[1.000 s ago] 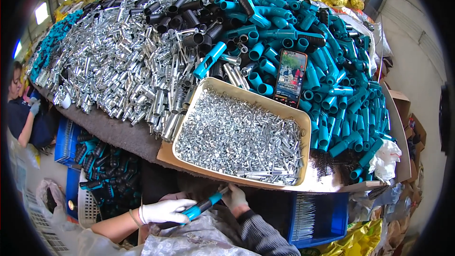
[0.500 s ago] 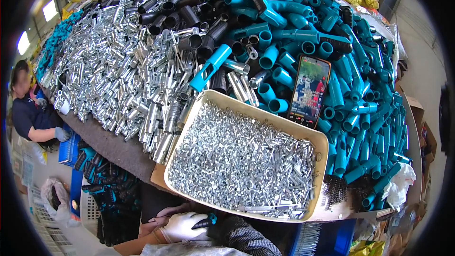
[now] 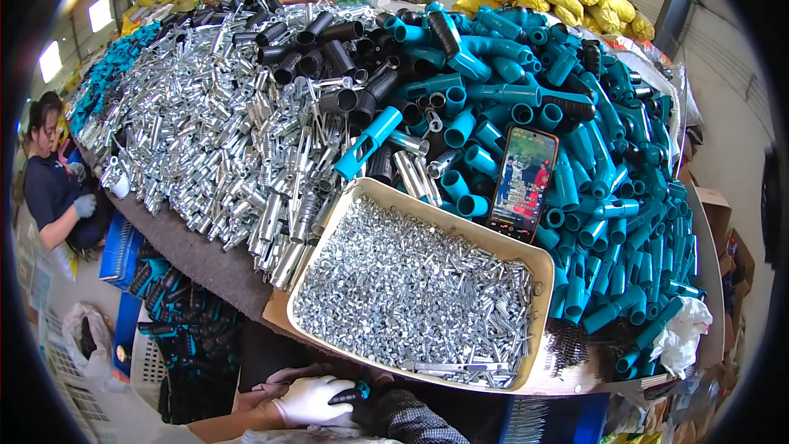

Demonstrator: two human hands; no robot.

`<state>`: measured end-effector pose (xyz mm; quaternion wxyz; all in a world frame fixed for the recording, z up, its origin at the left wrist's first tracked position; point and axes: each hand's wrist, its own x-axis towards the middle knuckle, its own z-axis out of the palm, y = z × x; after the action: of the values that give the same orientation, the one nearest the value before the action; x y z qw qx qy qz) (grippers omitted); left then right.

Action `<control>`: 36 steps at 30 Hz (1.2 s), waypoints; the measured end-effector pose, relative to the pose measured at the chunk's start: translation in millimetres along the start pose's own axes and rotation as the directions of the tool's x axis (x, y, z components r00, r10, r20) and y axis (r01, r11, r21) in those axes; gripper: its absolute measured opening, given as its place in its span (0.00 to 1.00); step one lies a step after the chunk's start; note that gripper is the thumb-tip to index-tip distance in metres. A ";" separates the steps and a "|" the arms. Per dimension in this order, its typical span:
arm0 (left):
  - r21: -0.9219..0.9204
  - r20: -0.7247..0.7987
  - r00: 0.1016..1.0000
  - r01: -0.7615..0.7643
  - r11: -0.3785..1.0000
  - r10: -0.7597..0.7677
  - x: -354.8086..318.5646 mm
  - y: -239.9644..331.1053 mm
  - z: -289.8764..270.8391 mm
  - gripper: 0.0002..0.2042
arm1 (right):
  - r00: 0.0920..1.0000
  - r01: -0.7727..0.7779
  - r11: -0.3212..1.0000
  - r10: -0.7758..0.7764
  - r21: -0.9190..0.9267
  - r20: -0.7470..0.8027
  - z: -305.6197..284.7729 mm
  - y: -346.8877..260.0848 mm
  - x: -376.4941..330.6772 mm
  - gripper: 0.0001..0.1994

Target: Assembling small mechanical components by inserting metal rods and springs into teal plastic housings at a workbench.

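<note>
My left hand (image 3: 315, 400), in a white glove, is low at the picture's bottom edge, below the table's front. Its fingers close round a short black handle with a teal tip (image 3: 351, 395). Of my right arm only a dark checked sleeve (image 3: 404, 421) shows beside that handle; the hand itself is hidden. Just above, on the table edge, stands a tan tray (image 3: 427, 210) heaped with small shiny metal pieces (image 3: 411, 300).
Behind the tray lie a pile of teal plastic tubes (image 3: 612, 197), black tubes (image 3: 329, 49) and a big heap of silver metal tubes (image 3: 205, 131). A phone (image 3: 523, 183) leans on the teal pile. A gloved co-worker (image 3: 49, 189) works at left; a basket of handles (image 3: 189, 337) sits below.
The view has tilted up over the table. My hands have dropped toward the bottom edge and drawn together; the right hand, seen holding a blue handle a second ago, is now out of sight.
</note>
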<state>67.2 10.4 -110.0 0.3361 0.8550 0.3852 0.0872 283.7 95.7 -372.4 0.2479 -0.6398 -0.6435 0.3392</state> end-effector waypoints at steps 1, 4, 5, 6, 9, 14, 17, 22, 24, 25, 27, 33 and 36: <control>0.001 -0.044 0.999 0.005 1.000 -0.005 2.3 0.1 4.6 0.22 | 1.000 -0.003 1.000 0.003 0.000 0.009 -2.4 -2.8 -2.2 0.17; 0.004 -0.113 0.991 0.073 0.997 -0.072 17.7 7.9 17.8 0.22 | 0.999 -0.028 1.000 0.028 -0.003 0.025 -7.8 -8.5 -14.2 0.18; -0.011 -0.141 0.984 0.110 0.994 -0.110 23.3 10.5 24.1 0.23 | 0.999 -0.037 0.999 0.037 0.001 0.037 -7.4 -14.8 -20.2 0.18; 0.029 -0.072 0.979 0.195 0.980 -0.192 28.5 5.9 35.1 0.24 | 0.998 -0.039 0.999 0.039 0.004 0.048 -7.9 -22.9 -23.9 0.18; 0.014 0.176 0.933 0.315 0.949 -0.313 39.1 3.0 42.9 0.23 | 0.995 -0.076 0.997 0.076 0.002 0.069 -13.0 -31.5 -45.5 0.19; -0.011 0.209 0.919 0.344 0.939 -0.334 40.6 -29.2 57.5 0.24 | 0.985 -0.092 0.982 0.114 -0.163 0.132 -29.3 -91.9 -69.3 0.21; -0.039 0.075 0.924 0.379 0.925 -0.376 39.7 -44.0 106.4 0.21 | 0.980 -0.011 0.845 -0.098 -0.534 -0.174 -9.0 -93.8 -83.8 0.21; -0.008 0.186 0.903 0.396 0.918 -0.388 48.9 -18.4 69.8 0.22 | 0.999 -0.043 0.943 0.033 -0.331 -0.036 -27.1 -96.3 -84.3 0.16; 0.003 0.203 0.913 0.360 0.933 -0.353 54.2 4.7 33.4 0.25 | 0.999 -0.045 0.939 0.032 -0.341 -0.044 -40.1 -103.4 -88.5 0.16; -0.017 0.162 0.910 0.390 0.921 -0.382 51.3 -12.9 62.6 0.24 | 0.989 -0.047 0.929 -0.008 -0.368 -0.145 -21.9 -101.5 -86.4 0.16; -0.042 0.144 0.890 0.441 0.896 -0.432 58.0 -23.5 96.6 0.22 | 0.964 -0.088 0.927 -0.014 -0.366 -0.267 -7.4 -77.4 -87.2 0.17; -0.002 0.251 0.892 0.388 0.922 -0.375 50.3 -14.0 47.7 0.28 | 0.999 -0.035 0.951 0.030 -0.308 -0.019 -27.0 -95.8 -85.0 0.20; -0.030 0.181 0.880 0.452 0.892 -0.440 55.4 -28.3 81.5 0.23 | 0.995 -0.056 0.897 0.015 -0.438 -0.097 -8.0 -88.5 -82.6 0.19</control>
<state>121.7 22.4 -196.1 0.4090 0.7351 0.5382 -0.0517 236.6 19.1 -291.0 0.1198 -0.7057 -0.6797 0.1601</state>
